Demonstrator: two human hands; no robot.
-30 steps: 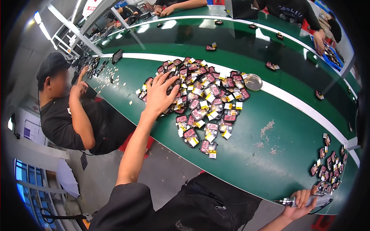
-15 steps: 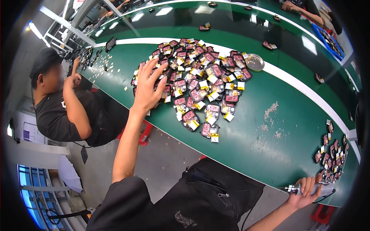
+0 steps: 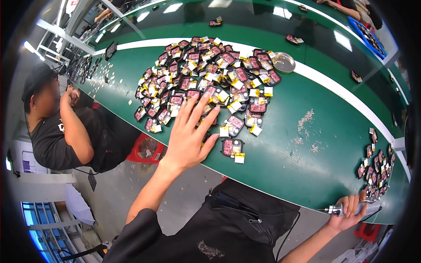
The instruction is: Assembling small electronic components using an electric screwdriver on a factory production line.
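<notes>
My left hand (image 3: 189, 138), fingers spread, is over the near edge of a big pile of small black casings (image 3: 199, 72). Each casing shows a red circuit board, and many have a white battery with yellow tape. Whether its fingertips touch the casings I cannot tell. One casing (image 3: 232, 147) lies just right of the hand, near the table edge. At the lower right my right hand (image 3: 346, 214) grips a silver-grey electric screwdriver (image 3: 334, 210), its bit pointing left. Behind that hand sits a smaller group of similar casings (image 3: 377, 168).
Tiny screws (image 3: 305, 125) lie scattered on the green table (image 3: 272, 166). A round metal dish (image 3: 283, 62) stands by the white rail. Beyond it a dark conveyor belt (image 3: 245, 17) carries a few casings. A co-worker (image 3: 66, 118) sits at the left; a blue bin (image 3: 366, 37) is far right.
My left hand has moved right and nearer to me, from the pile's left side to its front edge. My right hand still holds the screwdriver. The view has shifted slightly.
</notes>
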